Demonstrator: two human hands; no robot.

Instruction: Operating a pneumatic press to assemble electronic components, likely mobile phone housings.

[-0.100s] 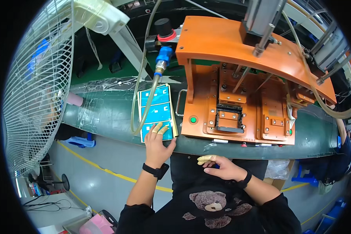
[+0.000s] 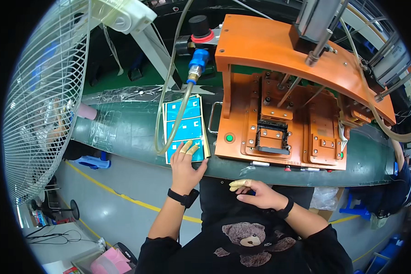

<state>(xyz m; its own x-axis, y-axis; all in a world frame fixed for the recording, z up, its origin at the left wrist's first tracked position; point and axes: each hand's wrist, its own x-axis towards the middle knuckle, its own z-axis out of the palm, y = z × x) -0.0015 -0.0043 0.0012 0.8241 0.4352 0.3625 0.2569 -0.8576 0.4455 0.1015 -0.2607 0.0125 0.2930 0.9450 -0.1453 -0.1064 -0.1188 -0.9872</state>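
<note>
Smooth grey floor (image 2: 137, 180) underlies a green bench (image 2: 128, 132); nearest, the right hand (image 2: 262, 195) hovers, thumb and fingers apart, apparently empty; the left hand (image 2: 185, 169) rests unclamped on flat blue sheets (image 2: 189, 130) stacked on that bench, seemingly steadying them, and lifting one would call for pinching its edge; beyond stands an arched orange press (image 2: 269, 43)

Readable text: none; the lettering and marks in view are too small or blurred to make out.
Orange machine (image 2: 300, 130): a short row of tiny dark characters runs along the front edge of its base, unreadable.
Pale strips (image 2: 260, 164): set on that same front edge, perhaps labels; any print is indistinct.
Blue sheet (image 2: 190, 128): small white squares and bracket-like shapes on its panels, seemingly marks rather than letters.
Black shirt (image 2: 196, 249): a small pale mark beside the printed bear (image 2: 242, 234), illegible.
</note>
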